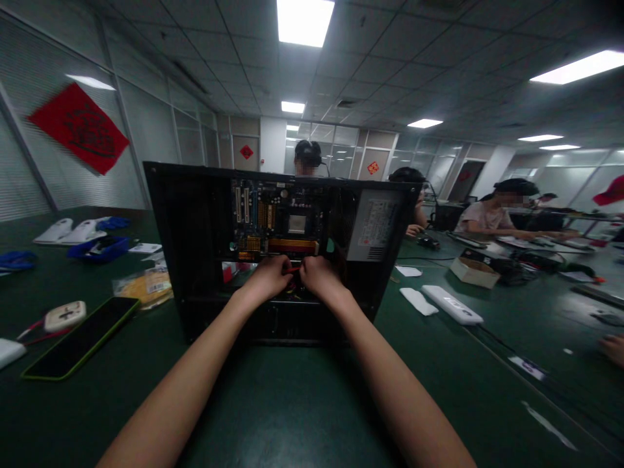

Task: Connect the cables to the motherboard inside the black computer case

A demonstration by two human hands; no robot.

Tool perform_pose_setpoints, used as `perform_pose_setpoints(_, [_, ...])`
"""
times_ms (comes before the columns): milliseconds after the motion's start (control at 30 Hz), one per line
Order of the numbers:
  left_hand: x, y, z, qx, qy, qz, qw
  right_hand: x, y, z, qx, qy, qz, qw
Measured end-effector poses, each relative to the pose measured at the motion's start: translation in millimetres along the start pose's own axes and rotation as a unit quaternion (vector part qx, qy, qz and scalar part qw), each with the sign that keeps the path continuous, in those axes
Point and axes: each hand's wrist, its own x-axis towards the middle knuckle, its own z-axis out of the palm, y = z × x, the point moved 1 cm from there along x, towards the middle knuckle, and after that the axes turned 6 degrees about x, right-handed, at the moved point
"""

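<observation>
A black computer case [195,221] stands on the green table, its open side facing me. Inside it a motherboard [280,211] shows a silver processor square, with a labelled power supply [373,227] at the right. Both my hands reach in just below the board. My left hand [273,273] and my right hand [316,273] are closed near each other, with a thin red cable [293,269] stretched between their fingertips. More thin cables lie below the fingers, too small to make out.
Left of the case lie a phone [82,338], a white round device [65,316], a yellow packet [146,288] and a blue tray [100,249]. To the right are a white power strip [452,304] and an open box [474,272]. Several people sit beyond.
</observation>
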Motion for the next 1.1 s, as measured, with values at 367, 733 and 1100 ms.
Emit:
perform_pose_setpoints(367, [2.8,-4.3,3.0,-0.031,-0.009,-0.108,0.994,0.0,1.3,1.3,0.007,0.011,-0.013,1.000])
perform_pose_setpoints(733, [3.5,-0.7,-4.5,-0.031,-0.034,-0.133,0.990,0.4,3.3,1.3,0.003,-0.020,-0.028,0.999])
perform_pose_setpoints(1100, [3.0,-0.3,-6.9,-0.051,-0.080,-0.091,0.991,2.5,4.4,2.8,-0.009,-0.041,-0.029,0.999])
